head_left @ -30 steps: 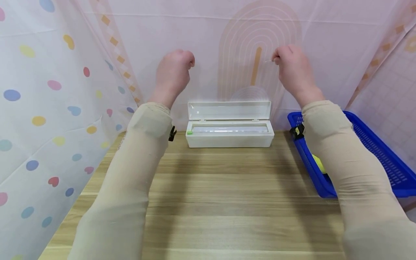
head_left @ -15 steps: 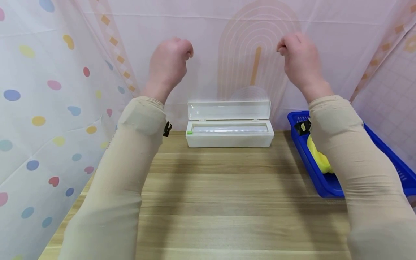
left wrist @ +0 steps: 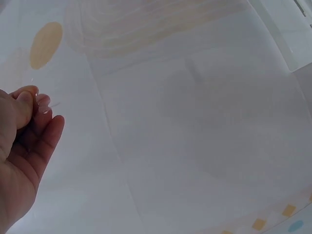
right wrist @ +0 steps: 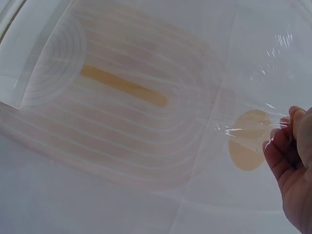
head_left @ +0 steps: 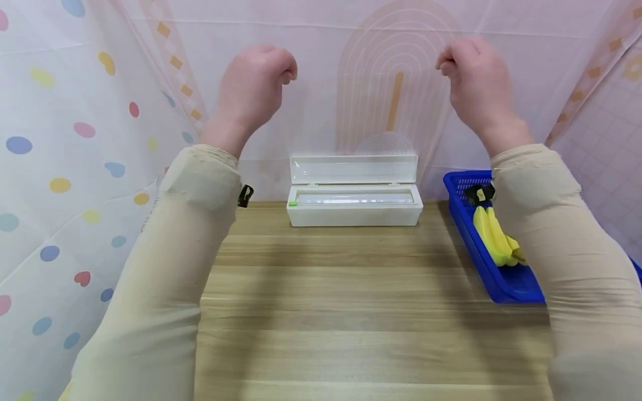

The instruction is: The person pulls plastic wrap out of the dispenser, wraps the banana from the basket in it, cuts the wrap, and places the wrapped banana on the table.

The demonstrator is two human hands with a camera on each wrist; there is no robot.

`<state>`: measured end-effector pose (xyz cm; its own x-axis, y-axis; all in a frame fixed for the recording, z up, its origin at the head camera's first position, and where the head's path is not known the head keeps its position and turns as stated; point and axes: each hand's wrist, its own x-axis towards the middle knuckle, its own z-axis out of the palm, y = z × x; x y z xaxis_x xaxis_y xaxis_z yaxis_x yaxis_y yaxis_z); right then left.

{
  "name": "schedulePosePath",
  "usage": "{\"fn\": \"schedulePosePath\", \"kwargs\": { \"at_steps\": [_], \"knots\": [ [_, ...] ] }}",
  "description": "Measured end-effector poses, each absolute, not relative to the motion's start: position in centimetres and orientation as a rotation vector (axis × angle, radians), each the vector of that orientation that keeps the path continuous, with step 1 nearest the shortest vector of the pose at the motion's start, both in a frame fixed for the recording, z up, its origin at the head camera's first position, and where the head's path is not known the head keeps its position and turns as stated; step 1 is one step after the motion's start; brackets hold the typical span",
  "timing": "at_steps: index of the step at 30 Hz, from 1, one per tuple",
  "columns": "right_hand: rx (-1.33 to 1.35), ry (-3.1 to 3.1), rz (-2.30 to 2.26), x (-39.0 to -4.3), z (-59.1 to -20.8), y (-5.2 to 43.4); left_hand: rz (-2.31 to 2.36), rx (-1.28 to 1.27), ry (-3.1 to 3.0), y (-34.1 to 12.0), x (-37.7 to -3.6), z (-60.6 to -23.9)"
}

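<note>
Both hands are raised above and either side of a white cling film dispenser (head_left: 354,214), whose lid (head_left: 354,170) stands up. My left hand (head_left: 256,83) pinches a bit of clear film between thumb and fingertips, showing as faint glints in the left wrist view. Thumb and fingers of my right hand (head_left: 478,83) pinch clear cling film (right wrist: 239,130), creased and shiny at the grip in the right wrist view. Between the hands the film is transparent and barely shows in the head view. A clear roll (head_left: 355,199) lies inside the dispenser, with a green piece (head_left: 293,204) at its left end.
A blue basket (head_left: 481,273) stands at the right, partly hidden by the right sleeve (head_left: 562,250). Yellow bananas (head_left: 494,239) lie in it. A patterned cloth (head_left: 321,55) hangs behind the wooden table (head_left: 351,312), and a dotted one (head_left: 60,223) at the left.
Both hands have risen and spread apart, the left one leftward and the right one rightward. More of the bananas shows as the right arm shifts. The dispenser has stayed put.
</note>
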<state>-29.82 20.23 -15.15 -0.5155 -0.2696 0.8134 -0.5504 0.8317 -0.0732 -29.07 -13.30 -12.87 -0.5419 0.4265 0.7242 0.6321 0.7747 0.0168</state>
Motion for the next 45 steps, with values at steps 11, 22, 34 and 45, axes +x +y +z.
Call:
{"fn": "schedulePosePath", "kwargs": {
  "at_steps": [11, 22, 34, 45],
  "knots": [
    [0.716, -2.106, 0.328, -27.5, -14.4, 21.3, -0.352, -0.899, -2.202, -14.0, -27.4, -11.7],
    [0.741, -2.029, 0.301, -26.7, -13.8, 21.5, -0.426, -0.932, -2.167, -14.1, -26.0, -11.1],
    [0.896, -2.132, 0.321, -24.7, -12.5, 22.3, -0.451, -0.959, -2.31, -15.1, -23.7, -10.2],
    [1.14, -2.158, 0.406, -23.1, -12.3, 23.2, -0.494, -1.11, -2.342, -16.1, -21.7, -10.5]
  ]
}}
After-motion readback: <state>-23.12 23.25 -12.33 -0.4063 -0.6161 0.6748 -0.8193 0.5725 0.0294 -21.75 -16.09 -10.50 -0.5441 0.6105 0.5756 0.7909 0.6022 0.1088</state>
